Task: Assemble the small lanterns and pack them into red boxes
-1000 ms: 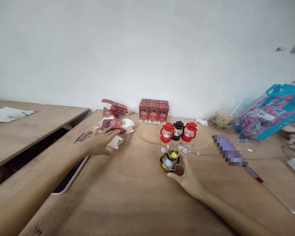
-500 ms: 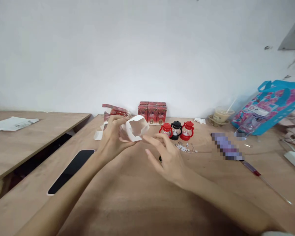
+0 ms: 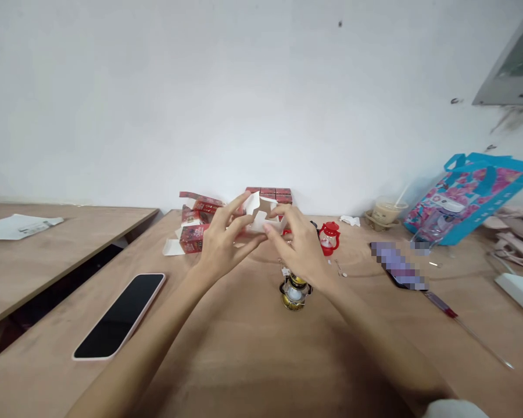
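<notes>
Both hands hold a small cardboard box [image 3: 260, 222] up over the table, its white inside and raised flaps facing me. My left hand [image 3: 226, 241] grips it from the left, fingers along the top and thumb below. At the right side, my right hand [image 3: 300, 247] has index finger and thumb closed on the flap edge. Under the right hand stands a gold lantern [image 3: 294, 295] with a clear middle. A red lantern [image 3: 329, 239] shows just right of that hand, which mostly hides the other lanterns.
Red printed boxes [image 3: 268, 191] stand against the wall, with opened red boxes [image 3: 194, 237] to their left. A phone [image 3: 121, 316] lies at left. On the right are another phone [image 3: 398, 267], a screwdriver [image 3: 466, 328], a drink cup [image 3: 387, 210] and a blue floral bag [image 3: 479, 188].
The box has moved slightly right, and my right hand has come up from beside it to grip its open end. The gold lantern, hidden before, now shows below.
</notes>
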The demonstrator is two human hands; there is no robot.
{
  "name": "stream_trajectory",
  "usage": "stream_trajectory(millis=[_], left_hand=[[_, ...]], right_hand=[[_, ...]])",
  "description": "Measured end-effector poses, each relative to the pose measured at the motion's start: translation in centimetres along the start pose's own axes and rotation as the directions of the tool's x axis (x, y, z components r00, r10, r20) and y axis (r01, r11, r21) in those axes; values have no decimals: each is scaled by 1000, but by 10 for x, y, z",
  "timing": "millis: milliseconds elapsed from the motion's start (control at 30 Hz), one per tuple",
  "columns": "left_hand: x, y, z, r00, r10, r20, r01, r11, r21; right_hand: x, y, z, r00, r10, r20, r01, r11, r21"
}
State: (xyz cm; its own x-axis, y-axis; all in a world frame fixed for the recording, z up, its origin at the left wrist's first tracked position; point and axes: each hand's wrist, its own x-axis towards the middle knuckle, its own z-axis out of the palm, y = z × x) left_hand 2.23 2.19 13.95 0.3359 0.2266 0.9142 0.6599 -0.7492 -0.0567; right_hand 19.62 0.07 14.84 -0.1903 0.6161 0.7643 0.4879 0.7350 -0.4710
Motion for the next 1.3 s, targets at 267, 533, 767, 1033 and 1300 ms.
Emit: stream_trajectory(millis=[267, 533, 767, 1033, 1300], left_hand=[[-5, -14, -15, 875, -204, 440, 332, 913, -238], [-4, -10, -18, 917, -174, 360, 266, 938, -224], [0, -1, -19, 963, -168, 212, 224, 936, -272], [-1, 2, -22, 961, -217, 169, 260, 920, -295], [-9, 16, -14, 942, -303, 142, 334, 878, -344]], right_hand=[[-8, 8, -4, 930, -52, 364, 142, 964, -224], [-2, 16, -12, 959, -50, 280, 89, 988, -128], [1, 17, -18, 970, -153, 187, 155, 988, 4], [2, 18, -13, 958, -252, 135, 265, 960, -88], [-3, 10, 1, 999, 22, -31, -24, 998, -64]])
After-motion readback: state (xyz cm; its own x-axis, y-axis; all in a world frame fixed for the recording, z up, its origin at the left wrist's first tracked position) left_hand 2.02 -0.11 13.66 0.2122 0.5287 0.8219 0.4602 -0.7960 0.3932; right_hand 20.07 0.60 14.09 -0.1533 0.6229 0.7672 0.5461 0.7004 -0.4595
